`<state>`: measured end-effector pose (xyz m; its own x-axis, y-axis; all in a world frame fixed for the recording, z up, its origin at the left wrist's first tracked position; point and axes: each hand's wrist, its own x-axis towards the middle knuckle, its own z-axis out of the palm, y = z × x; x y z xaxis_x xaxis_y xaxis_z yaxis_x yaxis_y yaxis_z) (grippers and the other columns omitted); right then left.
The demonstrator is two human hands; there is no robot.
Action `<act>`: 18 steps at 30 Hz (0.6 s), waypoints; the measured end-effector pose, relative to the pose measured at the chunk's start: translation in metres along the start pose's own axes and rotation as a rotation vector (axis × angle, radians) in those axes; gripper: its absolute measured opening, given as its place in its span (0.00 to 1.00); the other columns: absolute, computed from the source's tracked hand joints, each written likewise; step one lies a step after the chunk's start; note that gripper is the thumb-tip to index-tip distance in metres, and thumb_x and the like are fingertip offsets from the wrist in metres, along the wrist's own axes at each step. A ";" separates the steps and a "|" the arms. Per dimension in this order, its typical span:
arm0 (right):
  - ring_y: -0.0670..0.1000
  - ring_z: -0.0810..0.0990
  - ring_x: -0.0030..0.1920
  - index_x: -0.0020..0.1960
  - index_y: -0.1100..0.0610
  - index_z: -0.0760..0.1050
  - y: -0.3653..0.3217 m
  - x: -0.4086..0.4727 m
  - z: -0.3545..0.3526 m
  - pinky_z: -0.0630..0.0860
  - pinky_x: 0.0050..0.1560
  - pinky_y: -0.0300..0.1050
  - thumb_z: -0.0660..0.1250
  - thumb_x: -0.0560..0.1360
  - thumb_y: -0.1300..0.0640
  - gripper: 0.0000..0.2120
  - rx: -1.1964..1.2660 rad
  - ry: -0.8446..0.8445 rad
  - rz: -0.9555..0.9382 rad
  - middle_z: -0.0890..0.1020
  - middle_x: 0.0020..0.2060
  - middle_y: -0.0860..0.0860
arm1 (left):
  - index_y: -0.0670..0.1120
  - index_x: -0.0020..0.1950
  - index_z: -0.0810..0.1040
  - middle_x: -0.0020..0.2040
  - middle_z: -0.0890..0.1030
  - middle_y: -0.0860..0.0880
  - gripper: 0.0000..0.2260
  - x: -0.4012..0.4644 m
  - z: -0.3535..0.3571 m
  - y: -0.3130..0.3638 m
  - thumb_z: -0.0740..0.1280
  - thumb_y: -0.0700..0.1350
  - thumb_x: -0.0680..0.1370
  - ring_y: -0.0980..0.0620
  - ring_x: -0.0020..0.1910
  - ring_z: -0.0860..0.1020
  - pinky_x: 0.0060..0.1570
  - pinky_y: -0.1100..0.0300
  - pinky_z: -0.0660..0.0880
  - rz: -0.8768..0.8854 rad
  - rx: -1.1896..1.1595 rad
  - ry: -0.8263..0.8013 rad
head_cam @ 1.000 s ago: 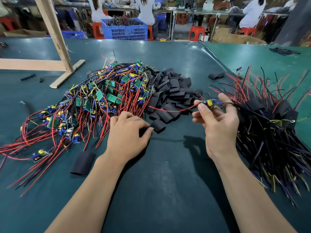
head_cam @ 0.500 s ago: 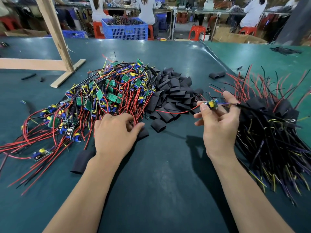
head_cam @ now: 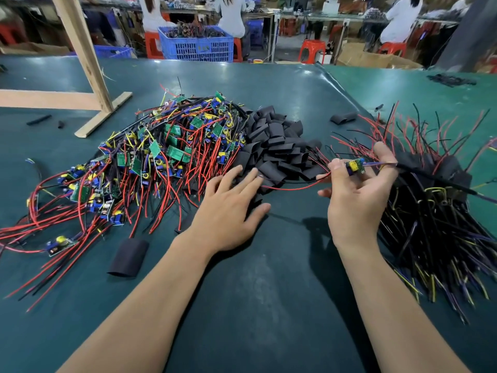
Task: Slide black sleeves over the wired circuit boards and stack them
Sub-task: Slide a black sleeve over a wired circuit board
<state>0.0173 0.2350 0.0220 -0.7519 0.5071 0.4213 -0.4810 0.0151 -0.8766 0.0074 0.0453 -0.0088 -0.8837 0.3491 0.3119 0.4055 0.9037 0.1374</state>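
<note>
while a large tangle of bare wired circuit boards waits at the left of the green table, the head view shows a sizeable finished stack of sleeved boards at the right, so the job looks partly done with much left. the right hand pinches one unsleeved board between thumb and fingers, its red wire trailing leftward. the left hand, fingers straight and spread, reaches onto the heap of black sleeves, gripping none yet.
</note>
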 end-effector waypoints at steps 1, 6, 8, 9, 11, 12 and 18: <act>0.45 0.78 0.38 0.71 0.55 0.58 -0.001 0.001 0.000 0.77 0.32 0.38 0.66 0.78 0.62 0.26 0.005 0.020 0.000 0.77 0.45 0.51 | 0.52 0.78 0.60 0.78 0.62 0.57 0.28 0.000 0.002 -0.001 0.53 0.62 0.81 0.52 0.78 0.54 0.74 0.49 0.51 0.010 0.011 -0.018; 0.47 0.79 0.39 0.68 0.51 0.58 0.000 0.003 -0.002 0.76 0.31 0.37 0.66 0.78 0.63 0.25 0.046 0.060 0.047 0.76 0.45 0.50 | 0.52 0.71 0.71 0.62 0.76 0.54 0.24 0.000 -0.005 0.001 0.60 0.62 0.78 0.47 0.65 0.66 0.65 0.49 0.57 -0.014 0.047 0.035; 0.46 0.79 0.38 0.70 0.53 0.57 0.001 0.003 -0.002 0.77 0.33 0.38 0.66 0.78 0.65 0.27 0.048 0.050 0.043 0.77 0.45 0.51 | 0.53 0.69 0.74 0.59 0.75 0.53 0.24 -0.002 -0.010 -0.001 0.60 0.59 0.76 0.47 0.63 0.66 0.65 0.51 0.57 -0.013 0.000 0.018; 0.47 0.79 0.37 0.72 0.54 0.55 0.002 0.003 -0.001 0.77 0.34 0.38 0.66 0.78 0.66 0.29 0.050 0.032 0.038 0.77 0.45 0.52 | 0.53 0.68 0.76 0.60 0.74 0.53 0.24 -0.003 -0.013 -0.002 0.59 0.57 0.74 0.48 0.64 0.65 0.65 0.51 0.56 -0.010 -0.045 0.000; 0.48 0.80 0.37 0.75 0.56 0.51 0.002 0.003 0.000 0.78 0.39 0.39 0.65 0.77 0.70 0.34 0.043 -0.024 0.028 0.79 0.45 0.55 | 0.53 0.67 0.77 0.66 0.72 0.55 0.27 -0.006 -0.018 -0.007 0.58 0.52 0.69 0.50 0.68 0.62 0.68 0.53 0.53 0.027 -0.120 -0.035; 0.49 0.80 0.37 0.76 0.57 0.49 0.002 0.003 0.000 0.78 0.40 0.40 0.65 0.77 0.72 0.36 0.034 -0.050 0.022 0.80 0.45 0.56 | 0.53 0.68 0.77 0.69 0.71 0.57 0.29 -0.007 -0.020 -0.009 0.58 0.49 0.67 0.52 0.71 0.60 0.69 0.55 0.50 0.051 -0.152 -0.056; 0.49 0.81 0.38 0.79 0.55 0.45 0.000 0.001 0.000 0.79 0.44 0.40 0.68 0.75 0.71 0.43 0.047 -0.091 0.044 0.86 0.42 0.52 | 0.60 0.69 0.75 0.64 0.73 0.60 0.28 -0.008 -0.021 -0.014 0.57 0.51 0.69 0.55 0.66 0.61 0.69 0.55 0.49 0.052 -0.181 -0.090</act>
<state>0.0169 0.2353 0.0223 -0.8094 0.4259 0.4043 -0.4660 -0.0471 -0.8835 0.0142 0.0249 0.0066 -0.8746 0.4217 0.2392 0.4791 0.8275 0.2929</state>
